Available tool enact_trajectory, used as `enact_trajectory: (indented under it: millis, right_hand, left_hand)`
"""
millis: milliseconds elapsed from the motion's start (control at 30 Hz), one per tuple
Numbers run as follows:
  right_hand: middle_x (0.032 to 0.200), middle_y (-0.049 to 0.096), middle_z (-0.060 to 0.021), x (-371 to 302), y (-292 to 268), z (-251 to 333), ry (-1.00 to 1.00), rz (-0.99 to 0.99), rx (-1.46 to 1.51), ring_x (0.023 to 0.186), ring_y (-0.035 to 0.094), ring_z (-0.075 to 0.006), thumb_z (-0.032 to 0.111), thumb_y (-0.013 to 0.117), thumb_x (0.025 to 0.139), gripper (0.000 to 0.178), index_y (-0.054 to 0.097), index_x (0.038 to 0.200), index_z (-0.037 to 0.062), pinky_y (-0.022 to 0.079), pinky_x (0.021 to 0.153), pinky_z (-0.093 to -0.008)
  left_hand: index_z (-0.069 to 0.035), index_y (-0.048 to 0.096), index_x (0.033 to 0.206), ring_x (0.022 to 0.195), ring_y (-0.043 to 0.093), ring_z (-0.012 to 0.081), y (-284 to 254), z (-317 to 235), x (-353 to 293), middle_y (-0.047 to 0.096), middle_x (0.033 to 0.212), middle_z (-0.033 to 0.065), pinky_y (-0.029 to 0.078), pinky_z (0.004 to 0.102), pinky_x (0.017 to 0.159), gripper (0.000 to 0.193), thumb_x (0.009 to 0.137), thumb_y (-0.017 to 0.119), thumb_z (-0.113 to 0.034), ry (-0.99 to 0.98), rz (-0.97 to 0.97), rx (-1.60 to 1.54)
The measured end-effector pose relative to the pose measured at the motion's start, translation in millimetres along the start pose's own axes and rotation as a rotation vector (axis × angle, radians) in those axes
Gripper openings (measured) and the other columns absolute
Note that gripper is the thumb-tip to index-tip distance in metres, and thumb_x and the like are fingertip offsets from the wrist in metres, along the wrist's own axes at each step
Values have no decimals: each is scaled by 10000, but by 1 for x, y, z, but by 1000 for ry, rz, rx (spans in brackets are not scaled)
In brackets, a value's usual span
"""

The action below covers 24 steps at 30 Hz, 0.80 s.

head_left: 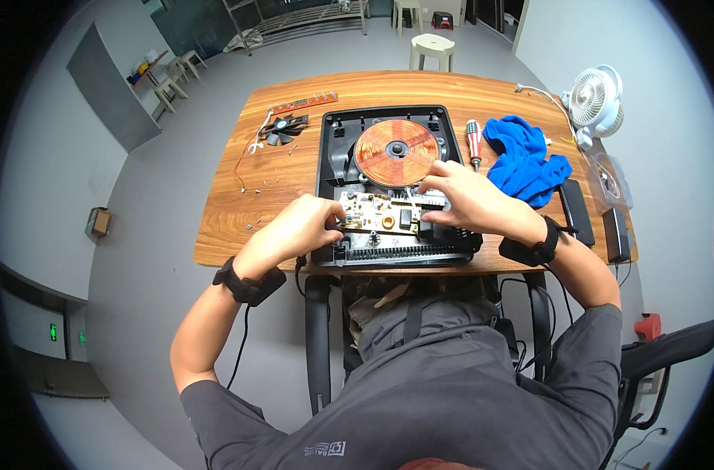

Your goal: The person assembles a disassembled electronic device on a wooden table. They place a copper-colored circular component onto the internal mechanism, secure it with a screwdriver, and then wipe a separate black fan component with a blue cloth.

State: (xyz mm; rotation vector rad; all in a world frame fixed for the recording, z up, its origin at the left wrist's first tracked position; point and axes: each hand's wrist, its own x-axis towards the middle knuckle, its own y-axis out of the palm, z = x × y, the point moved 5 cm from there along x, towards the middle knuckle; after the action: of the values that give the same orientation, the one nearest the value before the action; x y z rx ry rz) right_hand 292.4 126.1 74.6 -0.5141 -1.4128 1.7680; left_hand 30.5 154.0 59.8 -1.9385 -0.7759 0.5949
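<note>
In front of me lies the open black base of an induction cooker point(325, 174). Its round copper coil point(376, 157) sits in the far part. A cream circuit board point(372, 222) with a metal heat sink lies in the near part of the base. The fingers of my left hand point(298, 227) are curled on the board's left end, their tips partly hidden. At the right end, my right hand point(478, 204) grips with thumb and forefinger on either side, beside the heat sink. The board looks about level.
Left of the base are a small black fan point(282, 131), a narrow orange board point(303, 103) and several loose screws. To the right lie a red-handled screwdriver point(473, 143), a blue cloth point(521, 160), a black box-shaped device point(616, 235) and a white desk fan point(596, 102).
</note>
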Motion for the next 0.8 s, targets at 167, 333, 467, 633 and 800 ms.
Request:
enact_trajectory:
  millis: [167,333,467,633,800]
  right_hand:
    - [1140,581,-120,6,11,9,-150,120,-85,1129,562,-317,341,844,803,435,681,1087,55,506,945,-419]
    - [1153,593,-110,8,18,8,-187,174,-160,1116,568,-309,318,865,755,428,690,1031,42,506,940,-405]
    - [1157,596,-106,6,21,9,-217,146,-201,1119,567,-301,284,866,732,402,697,1000,37,502,941,-396]
    - [1168,592,-107,4,17,1,-222,157,-190,1135,561,-300,262,863,723,375,705,974,31,497,950,-394]
    - [1190,580,-107,3,18,-6,-254,148,-159,1138,560,-301,238,857,739,357,705,988,31,493,956,-396]
  left_hand:
    - [18,740,1011,822,744,335,5,3,7,740,871,220,577,396,771,212,825,763,-82,-36,29,-38]
    - [6,759,945,777,732,344,0,-9,15,726,820,211,572,388,734,149,816,737,-64,-7,60,59]
    - [-1,766,946,764,723,351,5,-9,18,728,821,200,567,384,717,153,811,734,-67,30,48,87]
    - [2,771,974,786,734,336,9,-13,21,730,852,216,571,382,740,179,818,741,-81,20,60,23]
    - [-1,770,1046,833,744,323,6,-13,19,745,904,214,576,374,794,242,820,758,-85,-2,118,-45]
